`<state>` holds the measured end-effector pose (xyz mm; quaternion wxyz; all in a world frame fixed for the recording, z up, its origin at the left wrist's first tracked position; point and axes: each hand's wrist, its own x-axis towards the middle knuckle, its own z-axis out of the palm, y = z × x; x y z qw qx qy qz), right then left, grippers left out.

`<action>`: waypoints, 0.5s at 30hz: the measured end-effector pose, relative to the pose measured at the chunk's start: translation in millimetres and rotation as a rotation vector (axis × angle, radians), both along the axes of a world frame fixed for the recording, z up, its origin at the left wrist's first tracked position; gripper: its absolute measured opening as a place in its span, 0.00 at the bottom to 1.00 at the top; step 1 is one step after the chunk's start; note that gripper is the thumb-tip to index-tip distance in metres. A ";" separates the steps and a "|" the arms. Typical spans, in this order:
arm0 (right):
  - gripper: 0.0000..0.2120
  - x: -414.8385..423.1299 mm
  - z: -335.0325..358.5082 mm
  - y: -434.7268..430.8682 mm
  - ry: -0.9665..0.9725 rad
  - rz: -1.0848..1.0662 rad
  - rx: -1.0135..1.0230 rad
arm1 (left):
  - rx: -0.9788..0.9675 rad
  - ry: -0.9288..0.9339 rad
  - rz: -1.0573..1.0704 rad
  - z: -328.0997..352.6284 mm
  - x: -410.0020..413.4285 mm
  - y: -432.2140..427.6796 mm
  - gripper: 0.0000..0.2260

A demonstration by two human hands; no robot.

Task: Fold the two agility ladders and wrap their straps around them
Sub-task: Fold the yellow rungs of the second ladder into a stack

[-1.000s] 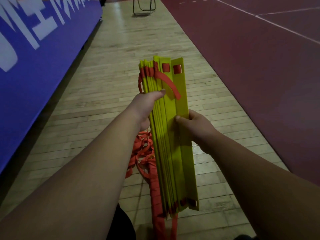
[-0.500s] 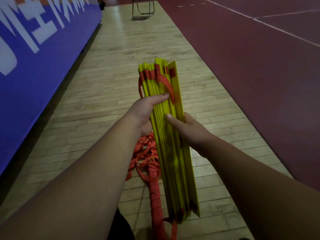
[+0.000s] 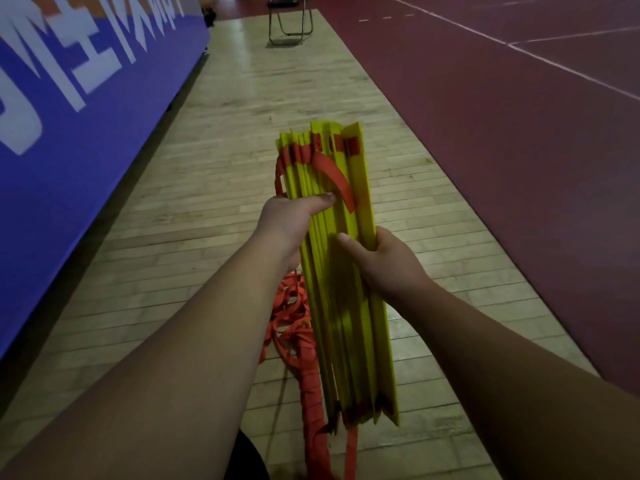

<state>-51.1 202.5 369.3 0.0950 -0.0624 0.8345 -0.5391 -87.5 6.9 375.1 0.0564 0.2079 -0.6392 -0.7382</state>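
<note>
In the middle of the frame we see the folded ladder (image 3: 346,289), a thick bundle of flat yellow slats held lengthwise in the air above the floor, its far end pointing toward the top of the frame and its near end toward the bottom. The slats on the right of the bundle fan slightly apart from the rest at the far end. A red strap (image 3: 334,174) curves in a loop across the upper part of the bundle, and short red tabs show through the slats near the far end. The left hand (image 3: 287,220) grips the bundle from its left side, thumb laid across the slat edges; its fingers are hidden behind. The right hand (image 3: 384,261) grips the right side a little lower, thumb pressed on top, fingers curled underneath. Below the left wrist a tangle of loose straps (image 3: 291,306) hangs down beside the bundle toward the bottom edge. Beneath lies a wooden floor (image 3: 207,202), with a blue banner (image 3: 69,133) at the left, a dark red court (image 3: 519,133) at the right and a metal chair (image 3: 291,26) at the top.
</note>
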 end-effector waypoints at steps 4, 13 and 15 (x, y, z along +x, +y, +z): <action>0.21 1.2 0.2 -1.4 0.006 0.011 0.015 | 0.039 0.015 -0.043 2.6 -0.5 3.8 0.53; 0.26 -1.1 9.5 3.2 -0.186 -0.031 -0.177 | 0.202 -0.026 -0.132 -7.9 -8.7 -5.1 0.50; 0.33 -0.1 12.7 4.2 -0.247 0.001 -0.243 | 0.222 -0.050 -0.135 -16.3 -12.2 -13.2 0.51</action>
